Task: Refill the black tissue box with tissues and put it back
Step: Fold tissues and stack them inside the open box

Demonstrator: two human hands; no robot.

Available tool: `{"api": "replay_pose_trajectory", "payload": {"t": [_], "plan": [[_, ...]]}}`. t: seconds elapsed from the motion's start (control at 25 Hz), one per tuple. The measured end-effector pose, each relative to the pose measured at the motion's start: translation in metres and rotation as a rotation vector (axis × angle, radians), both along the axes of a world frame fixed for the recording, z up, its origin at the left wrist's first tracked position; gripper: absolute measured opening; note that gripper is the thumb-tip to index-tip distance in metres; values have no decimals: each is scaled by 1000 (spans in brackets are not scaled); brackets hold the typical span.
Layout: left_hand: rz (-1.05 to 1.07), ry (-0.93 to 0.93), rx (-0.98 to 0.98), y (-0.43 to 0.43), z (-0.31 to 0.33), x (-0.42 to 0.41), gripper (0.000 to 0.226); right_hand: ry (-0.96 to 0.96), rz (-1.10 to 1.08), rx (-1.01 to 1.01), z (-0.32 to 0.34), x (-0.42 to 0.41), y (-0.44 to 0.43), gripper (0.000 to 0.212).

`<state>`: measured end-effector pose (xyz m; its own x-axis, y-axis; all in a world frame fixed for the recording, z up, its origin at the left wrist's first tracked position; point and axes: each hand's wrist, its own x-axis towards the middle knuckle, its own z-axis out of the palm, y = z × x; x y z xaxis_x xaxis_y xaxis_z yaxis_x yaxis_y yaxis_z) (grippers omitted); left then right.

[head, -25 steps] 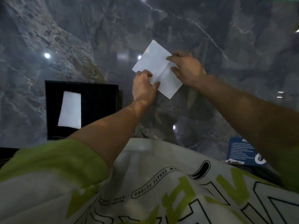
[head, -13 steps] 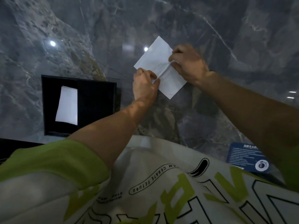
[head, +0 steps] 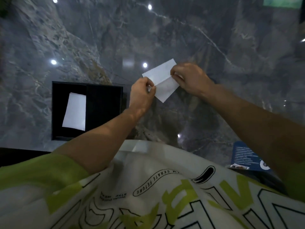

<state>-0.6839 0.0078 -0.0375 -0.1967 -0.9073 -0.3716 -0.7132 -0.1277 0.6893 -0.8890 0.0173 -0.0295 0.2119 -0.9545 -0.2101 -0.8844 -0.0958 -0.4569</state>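
You've got the tissue [head: 162, 80] folding over now vs flat a sec ago, left hand [head: 142, 95] & right hand [head: 189, 76] both pinching it, so it's nearly ready for the black tissue box [head: 104, 109].

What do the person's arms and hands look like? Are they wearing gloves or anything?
No gloves. The left hand and right hand are both bare, with no rings, watch or bracelets showing. The forearms are bare too. Short lime-green sleeves cover the upper arms, part of a loose white T-shirt with lime-green lettering and black outlined print.
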Motion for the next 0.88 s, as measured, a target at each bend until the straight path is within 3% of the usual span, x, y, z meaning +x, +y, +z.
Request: {"api": "replay_pose_trajectory", "payload": {"t": [0.24, 0.44, 0.6, 0.76, 0.88], "plan": [[-51, 76, -23, 6, 34, 43, 14, -193, -38, 2, 43, 29, 12, 16], [-211, 238, 273, 3, 65, 81, 57, -357, -64, 141, 71, 63, 12, 13], [-313, 286, 310, -3, 82, 106, 24, -486, -61, 202, 88, 96, 7, 11], [-246, 411, 312, -2, 85, 137, 23, -632, -185, 190, 95, 129, 4, 19], [-148, 562, 353, -1, 83, 164, 19, -795, -351, 314, 92, 153, 7, 30]]}}
